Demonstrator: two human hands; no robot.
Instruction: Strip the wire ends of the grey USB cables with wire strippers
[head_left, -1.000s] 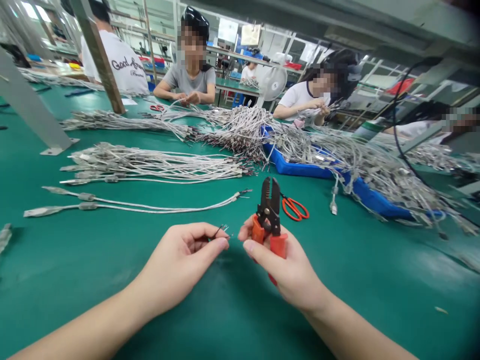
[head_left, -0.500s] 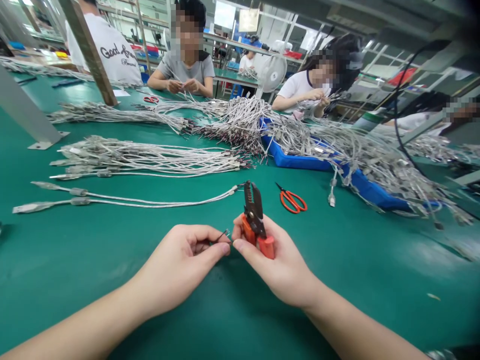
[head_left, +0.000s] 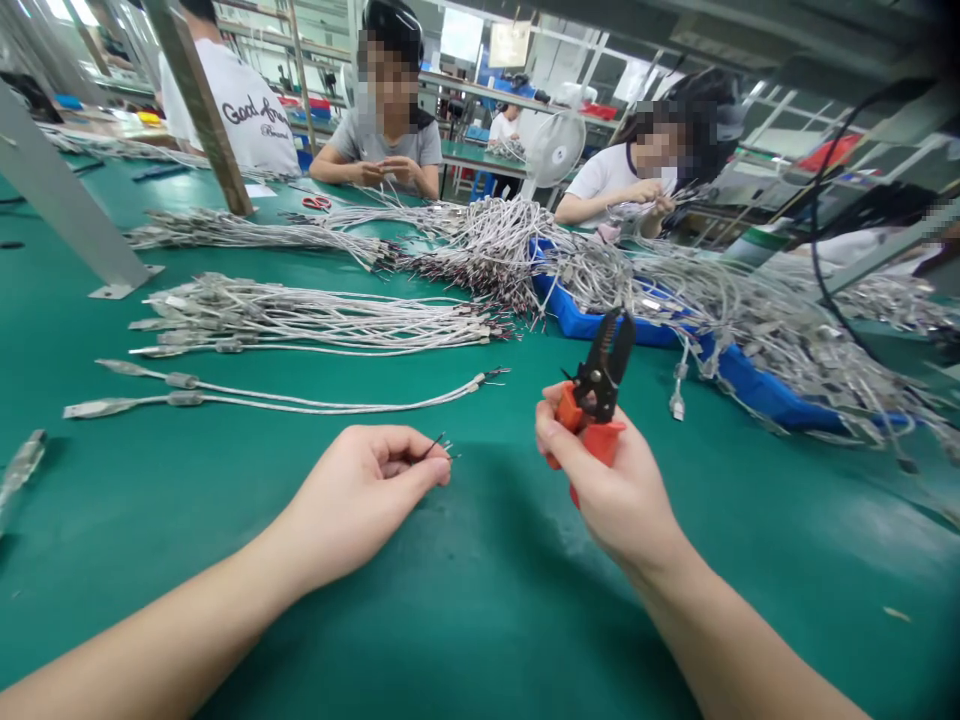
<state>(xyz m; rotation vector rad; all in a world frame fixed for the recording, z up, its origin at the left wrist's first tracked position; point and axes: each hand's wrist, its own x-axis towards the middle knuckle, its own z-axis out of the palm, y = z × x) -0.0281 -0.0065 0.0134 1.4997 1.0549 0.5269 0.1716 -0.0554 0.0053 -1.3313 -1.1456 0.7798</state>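
Note:
Near the middle, my left hand is closed in a pinch on a USB cable, with its thin wire ends poking out past the fingertips. Most of that cable is hidden; a plug at the left edge may be its other end. My right hand is wrapped around the orange handles of a wire stripper, its dark jaws pointing up and slightly spread. The stripper is clear of the wires. Beyond my left hand lie two white USB cables, side by side, with bared ends to the right.
Behind them lies a bundle of white cables. Further back, a large cable heap spills over blue trays. A metal post stands at left. Several co-workers sit across the green table.
My right hand has moved right and up with the wire stripper, away from my left hand. The stripper now covers most of the red-handled scissors. The view has shifted slightly left.

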